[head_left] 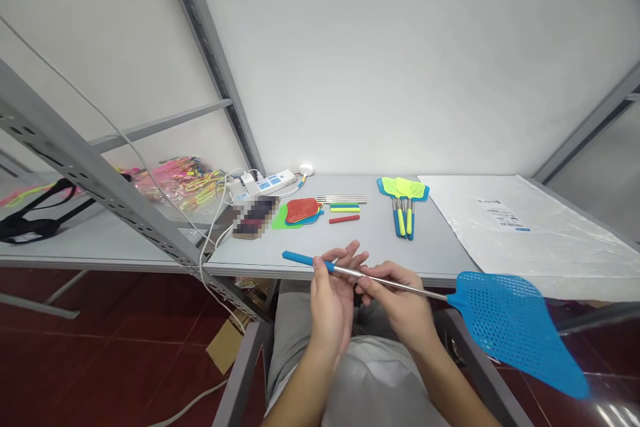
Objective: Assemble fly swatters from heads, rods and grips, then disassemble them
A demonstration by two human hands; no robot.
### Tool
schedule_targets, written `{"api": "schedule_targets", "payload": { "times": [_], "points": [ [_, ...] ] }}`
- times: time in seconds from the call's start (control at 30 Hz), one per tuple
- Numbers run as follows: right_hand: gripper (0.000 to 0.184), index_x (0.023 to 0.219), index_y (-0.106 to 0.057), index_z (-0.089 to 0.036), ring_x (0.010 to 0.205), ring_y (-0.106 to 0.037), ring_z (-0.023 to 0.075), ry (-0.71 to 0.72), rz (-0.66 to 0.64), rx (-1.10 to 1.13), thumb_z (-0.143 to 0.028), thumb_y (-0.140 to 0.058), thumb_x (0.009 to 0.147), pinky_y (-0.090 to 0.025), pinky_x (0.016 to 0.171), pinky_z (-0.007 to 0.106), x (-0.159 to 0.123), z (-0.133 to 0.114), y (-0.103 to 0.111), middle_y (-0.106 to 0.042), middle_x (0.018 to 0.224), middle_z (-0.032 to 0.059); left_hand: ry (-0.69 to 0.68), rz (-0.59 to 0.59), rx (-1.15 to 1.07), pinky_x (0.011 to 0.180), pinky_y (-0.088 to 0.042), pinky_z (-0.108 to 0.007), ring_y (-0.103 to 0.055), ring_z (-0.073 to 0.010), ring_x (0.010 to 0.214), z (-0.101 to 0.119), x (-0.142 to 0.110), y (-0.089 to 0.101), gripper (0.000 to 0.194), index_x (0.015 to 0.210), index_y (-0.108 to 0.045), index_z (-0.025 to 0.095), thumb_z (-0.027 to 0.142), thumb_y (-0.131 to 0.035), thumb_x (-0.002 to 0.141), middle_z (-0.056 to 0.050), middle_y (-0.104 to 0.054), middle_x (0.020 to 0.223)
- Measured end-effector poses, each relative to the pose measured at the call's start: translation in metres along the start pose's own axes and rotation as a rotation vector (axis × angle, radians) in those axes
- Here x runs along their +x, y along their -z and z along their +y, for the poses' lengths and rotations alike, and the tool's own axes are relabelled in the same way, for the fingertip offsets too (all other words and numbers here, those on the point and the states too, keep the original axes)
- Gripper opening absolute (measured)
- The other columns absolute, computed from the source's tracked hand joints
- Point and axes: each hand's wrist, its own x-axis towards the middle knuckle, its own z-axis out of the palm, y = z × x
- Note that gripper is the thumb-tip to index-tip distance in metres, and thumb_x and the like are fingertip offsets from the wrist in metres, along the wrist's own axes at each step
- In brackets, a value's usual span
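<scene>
Both hands hold a blue fly swatter point(510, 323) just in front of the table's near edge. My left hand point(333, 293) pinches it where the blue handle point(300, 258) meets the metal rod. My right hand point(395, 297) grips the thin metal rod further along. The blue mesh head hangs out to the lower right, below table level. The handle tip points left over the table edge.
On the grey table point(440, 240) lie finished swatters point(404, 203), loose mesh heads point(301, 211), coloured handles point(345, 212), metal rods point(341, 199), a power strip point(267, 181) and clear plastic bags point(520, 227). A slanted grey shelf post point(100, 177) and cables stand at the left.
</scene>
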Motion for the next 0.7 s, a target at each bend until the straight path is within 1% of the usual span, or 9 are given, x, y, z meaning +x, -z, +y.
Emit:
{"api": "schedule_targets", "payload": {
  "times": [0.1, 0.2, 0.3, 0.4, 0.47, 0.53, 0.57, 0.63, 0.7],
  "points": [
    [0.019, 0.084, -0.072, -0.019, 0.054, -0.060, 0.0125, -0.031, -0.031, 0.030, -0.034, -0.079, 0.074, -0.048, 0.054, 0.027, 0.003, 0.004, 0.007, -0.069, 0.066, 0.0007, -0.051, -0.036, 0.014, 0.082, -0.055, -0.038, -0.070, -0.0246, 0.101, 0.007, 0.002, 0.001, 0.035, 0.100, -0.060, 0.021, 0.053, -0.047, 0.095, -0.012, -0.068, 0.122],
    [0.020, 0.089, -0.070, -0.020, 0.053, -0.057, 0.0110, -0.015, -0.025, 0.147, -0.037, -0.074, 0.080, -0.046, 0.054, 0.025, 0.007, 0.001, 0.021, -0.063, 0.062, -0.0020, -0.114, -0.030, -0.005, 0.089, -0.053, -0.041, -0.071, -0.0244, 0.098, 0.017, 0.005, 0.001, 0.036, 0.103, -0.060, 0.021, 0.054, -0.049, 0.094, -0.013, -0.068, 0.120],
    [0.025, 0.088, -0.069, -0.021, 0.048, -0.047, 0.0091, 0.010, 0.067, 0.311, -0.046, -0.065, 0.086, -0.046, 0.053, 0.025, 0.012, -0.008, 0.032, -0.049, 0.053, -0.0056, -0.201, 0.014, -0.002, 0.092, -0.051, -0.042, -0.069, -0.0248, 0.103, 0.027, 0.010, 0.004, 0.031, 0.106, -0.059, 0.023, 0.050, -0.054, 0.093, -0.012, -0.068, 0.122],
    [0.034, 0.088, -0.069, -0.021, 0.047, -0.039, 0.0082, 0.027, 0.171, 0.383, -0.053, -0.060, 0.087, -0.045, 0.051, 0.023, 0.017, -0.015, 0.038, -0.040, 0.051, -0.0069, -0.241, 0.029, 0.001, 0.097, -0.048, -0.043, -0.065, -0.0258, 0.113, 0.037, 0.014, 0.010, 0.016, 0.102, -0.057, 0.025, 0.032, -0.063, 0.089, -0.009, -0.067, 0.124],
    [0.043, 0.091, -0.069, -0.020, 0.049, -0.040, 0.0091, 0.059, 0.215, 0.384, -0.060, -0.055, 0.088, -0.046, 0.053, 0.024, 0.021, -0.016, 0.041, -0.042, 0.054, -0.0058, -0.234, 0.049, -0.029, 0.099, -0.047, -0.045, -0.062, -0.0265, 0.117, 0.043, 0.017, 0.013, 0.011, 0.094, -0.057, 0.024, 0.022, -0.064, 0.085, -0.007, -0.068, 0.121],
    [0.048, 0.095, -0.069, -0.020, 0.052, -0.047, 0.0111, 0.102, 0.269, 0.403, -0.063, -0.049, 0.089, -0.048, 0.054, 0.027, 0.024, -0.016, 0.045, -0.051, 0.060, -0.0029, -0.227, 0.092, -0.078, 0.100, -0.047, -0.046, -0.062, -0.0258, 0.117, 0.048, 0.021, 0.017, 0.009, 0.088, -0.058, 0.023, 0.016, -0.062, 0.082, -0.005, -0.071, 0.114],
    [0.045, 0.096, -0.068, -0.021, 0.055, -0.051, 0.0123, 0.123, 0.315, 0.416, -0.062, -0.050, 0.089, -0.050, 0.055, 0.029, 0.025, -0.015, 0.047, -0.057, 0.065, -0.0013, -0.229, 0.122, -0.103, 0.101, -0.046, -0.047, -0.063, -0.0249, 0.116, 0.051, 0.023, 0.019, 0.010, 0.085, -0.058, 0.023, 0.014, -0.060, 0.081, -0.004, -0.072, 0.110],
    [0.034, 0.096, -0.068, -0.023, 0.063, -0.059, 0.0142, 0.154, 0.441, 0.430, -0.054, -0.058, 0.087, -0.053, 0.058, 0.031, 0.027, -0.014, 0.051, -0.065, 0.078, 0.0000, -0.242, 0.188, -0.150, 0.101, -0.047, -0.046, -0.065, -0.0224, 0.111, 0.058, 0.029, 0.025, 0.011, 0.083, -0.058, 0.022, 0.012, -0.057, 0.078, -0.002, -0.073, 0.104],
    [0.025, 0.096, -0.067, -0.023, 0.068, -0.062, 0.0147, 0.170, 0.557, 0.417, -0.045, -0.066, 0.083, -0.054, 0.059, 0.030, 0.029, -0.013, 0.053, -0.068, 0.086, -0.0010, -0.257, 0.271, -0.195, 0.099, -0.049, -0.043, -0.068, -0.0187, 0.101, 0.067, 0.036, 0.033, 0.009, 0.082, -0.058, 0.021, 0.013, -0.055, 0.079, -0.002, -0.073, 0.098]
  ]
}}
